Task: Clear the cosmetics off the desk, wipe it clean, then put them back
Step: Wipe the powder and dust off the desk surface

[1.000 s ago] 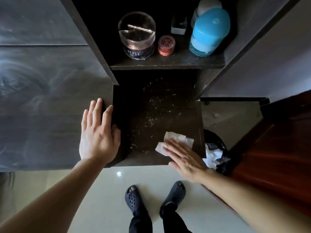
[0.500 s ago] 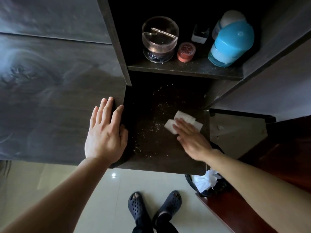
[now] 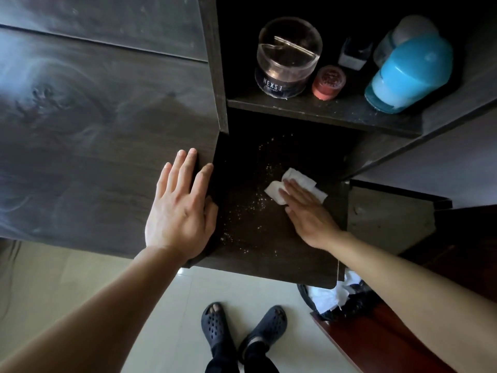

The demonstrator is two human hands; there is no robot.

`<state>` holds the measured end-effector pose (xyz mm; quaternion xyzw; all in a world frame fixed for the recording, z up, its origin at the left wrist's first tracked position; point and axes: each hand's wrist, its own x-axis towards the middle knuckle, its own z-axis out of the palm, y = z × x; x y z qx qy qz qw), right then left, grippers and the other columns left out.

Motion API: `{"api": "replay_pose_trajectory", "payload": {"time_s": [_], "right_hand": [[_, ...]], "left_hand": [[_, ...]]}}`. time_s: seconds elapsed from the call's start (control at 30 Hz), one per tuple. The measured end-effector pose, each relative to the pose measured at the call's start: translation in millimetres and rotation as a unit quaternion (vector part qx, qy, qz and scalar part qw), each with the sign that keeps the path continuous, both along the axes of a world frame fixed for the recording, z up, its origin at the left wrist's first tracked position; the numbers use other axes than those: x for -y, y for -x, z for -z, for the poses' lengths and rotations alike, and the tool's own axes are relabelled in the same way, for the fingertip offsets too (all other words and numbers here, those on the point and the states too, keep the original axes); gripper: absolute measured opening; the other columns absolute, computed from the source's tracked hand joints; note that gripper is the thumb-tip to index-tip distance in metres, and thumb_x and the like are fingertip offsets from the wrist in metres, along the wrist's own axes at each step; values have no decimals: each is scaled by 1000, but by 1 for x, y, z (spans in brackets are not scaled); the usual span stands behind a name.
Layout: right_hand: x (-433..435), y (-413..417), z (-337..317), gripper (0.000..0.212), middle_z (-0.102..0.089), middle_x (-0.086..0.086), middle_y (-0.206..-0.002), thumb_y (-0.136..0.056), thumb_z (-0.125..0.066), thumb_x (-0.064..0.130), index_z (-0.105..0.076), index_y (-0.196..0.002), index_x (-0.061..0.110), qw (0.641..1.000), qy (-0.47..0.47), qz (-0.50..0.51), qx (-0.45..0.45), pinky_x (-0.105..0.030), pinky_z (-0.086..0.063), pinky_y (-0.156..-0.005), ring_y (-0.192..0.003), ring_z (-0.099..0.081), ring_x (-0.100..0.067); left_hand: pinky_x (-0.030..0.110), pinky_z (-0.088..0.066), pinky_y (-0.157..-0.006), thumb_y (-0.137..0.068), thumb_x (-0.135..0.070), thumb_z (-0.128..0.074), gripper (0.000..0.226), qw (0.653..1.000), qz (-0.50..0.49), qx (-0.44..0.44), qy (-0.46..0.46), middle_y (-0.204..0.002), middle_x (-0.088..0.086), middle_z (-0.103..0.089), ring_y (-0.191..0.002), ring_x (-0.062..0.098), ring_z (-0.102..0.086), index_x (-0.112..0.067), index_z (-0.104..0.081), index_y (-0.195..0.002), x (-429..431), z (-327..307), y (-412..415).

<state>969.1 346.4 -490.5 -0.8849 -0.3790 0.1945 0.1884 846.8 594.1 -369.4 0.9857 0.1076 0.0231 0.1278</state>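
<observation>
Pressing down with straight, flat fingers, the right hand (image 3: 309, 214) is pinning a white tissue (image 3: 298, 179) to the desk (image 3: 255, 254). It is gripping nothing, and the tissue is sticking out beyond the fingertips on the far side. The left hand (image 3: 180, 211) is lying open and flat on the near right corner of a grey panel (image 3: 80, 130), its thumb side running along the panel's edge beside the desk.

The desk is showing as a dark wooden board sunk between that panel on the left and a slanting side wall on the right. Pale specks (image 3: 258, 203) are lying scattered over it, just left of the tissue and on toward the near edge.

The cosmetics are standing on a shelf (image 3: 322, 111) beyond the desk. A clear jar (image 3: 285, 57) is sitting at the left, with a red pot (image 3: 328, 82) just right of it and a small bottle (image 3: 352, 53) behind the pot. A blue bottle (image 3: 408, 74) is leaning at the right.

Below the near edge a pale floor (image 3: 161, 305) is showing, with two dark sandals (image 3: 215, 327). A bin (image 3: 338, 297) holding white paper is sitting under the desk's near right corner, and the right forearm is crossing in front of it and hiding part of it.
</observation>
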Motion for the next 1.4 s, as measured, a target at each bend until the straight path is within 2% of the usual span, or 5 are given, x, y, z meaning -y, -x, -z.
{"api": "replay_pose_trajectory", "payload": {"time_s": [0.2,0.47,0.7,0.93,1.4], "right_hand": [[-42,-117,10,54,-11,-16,-158,-102,-28,30,-19,-148,5,935,24,353,25,-35,-4,-118,-146,-6,-28],[-25,-9,15,53,-13,4,-156,-97,-37,0,-28,-147,16,996,-47,-74,29,-30,-4,-120,-146,-3,-9],[-91,-102,24,49,-38,-22,-145,-87,-37,-7,-45,-136,-1,971,-52,232,32,-32,-9,-117,-139,-30,-35],[-44,-25,16,45,-31,-1,-150,-93,-38,3,-45,-137,5,983,-76,-162,51,-28,-12,-119,-143,-20,-12],[-48,-38,15,51,-41,-12,-146,-87,-36,-8,-51,-133,8,992,-94,-75,36,-38,-18,-117,-140,-28,-22]], "left_hand": [[49,-17,-117,-81,-23,-50,58,1000,0,8,-1,-150,23,-30,-142,38,-21,-4,-44,-136,2,0,-3],[47,-14,-118,-83,-24,-49,58,1000,-1,-4,-4,-150,23,-29,-142,37,-19,-4,-44,-137,0,1,1],[46,-14,-118,-81,-24,-50,59,1000,-1,1,-1,-150,23,-30,-142,37,-20,-5,-44,-136,0,1,-4],[49,-17,-117,-82,-26,-44,59,1000,0,4,2,-150,24,-30,-142,38,-21,-3,-44,-136,-1,2,-2],[48,-16,-117,-83,-28,-44,59,1000,0,-2,-2,-151,22,-28,-143,37,-19,-5,-43,-137,-2,2,-3]]}}
